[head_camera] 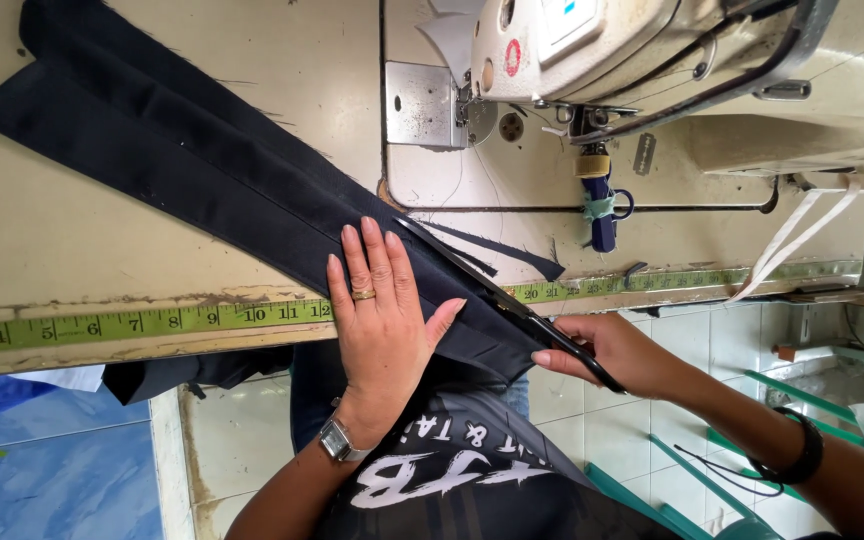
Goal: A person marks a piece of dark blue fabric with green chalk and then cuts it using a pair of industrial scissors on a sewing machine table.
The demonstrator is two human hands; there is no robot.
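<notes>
A long strip of dark navy fabric lies diagonally across the beige sewing table, running from the upper left down to the front edge. My left hand lies flat on the fabric near the table's edge, fingers spread, with a ring on one finger and a watch on the wrist. My right hand grips the handles of black scissors, whose blades lie along the fabric's right edge. A thin cut sliver of fabric trails off to the right of the blades.
An industrial sewing machine stands at the back right, with its metal needle plate. A yellow-green measuring tape is fixed along the table's front edge. A small blue-handled tool lies beneath the machine head. White straps hang at right.
</notes>
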